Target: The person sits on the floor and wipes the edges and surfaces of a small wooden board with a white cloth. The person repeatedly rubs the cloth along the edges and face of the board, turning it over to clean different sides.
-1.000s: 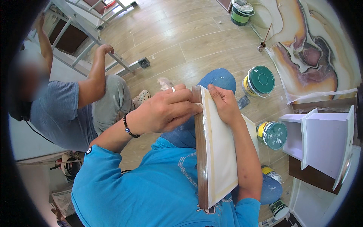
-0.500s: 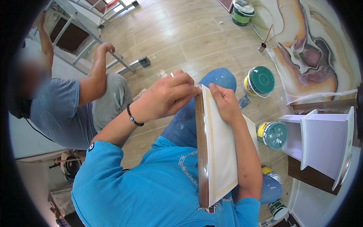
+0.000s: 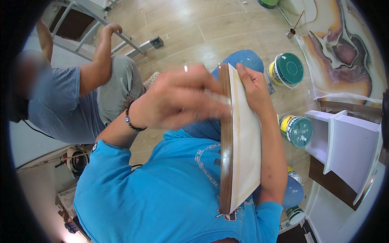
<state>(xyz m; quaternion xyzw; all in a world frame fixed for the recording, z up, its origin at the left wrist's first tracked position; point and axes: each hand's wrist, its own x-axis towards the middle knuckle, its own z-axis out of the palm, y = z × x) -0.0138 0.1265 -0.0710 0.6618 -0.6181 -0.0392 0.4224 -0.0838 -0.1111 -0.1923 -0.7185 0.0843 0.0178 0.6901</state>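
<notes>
My right hand (image 3: 254, 87) grips the far end of a flat board (image 3: 247, 150) from its right side, thumb on top. The board leans against my body and thigh. Its face is white with yellowish strips along the borders, and its long edge (image 3: 227, 162) is a glossy brown wood grain. Over that brown edge, near its far part, is my left hand (image 3: 182, 99), smeared by motion. Its fingers look pinched around a small pale thing, too blurred to name.
Green-lidded paint buckets (image 3: 289, 69) stand on the wood-look floor to my right, beside a white shelf unit (image 3: 350, 141) and a marble-patterned sheet (image 3: 344, 52). At left, another person (image 3: 60, 105) sits with one hand on an aluminium ladder (image 3: 121, 36).
My left hand has moved from the board's far corner down along its brown edge, toward me. My right hand still holds the board. The view has shifted slightly.
</notes>
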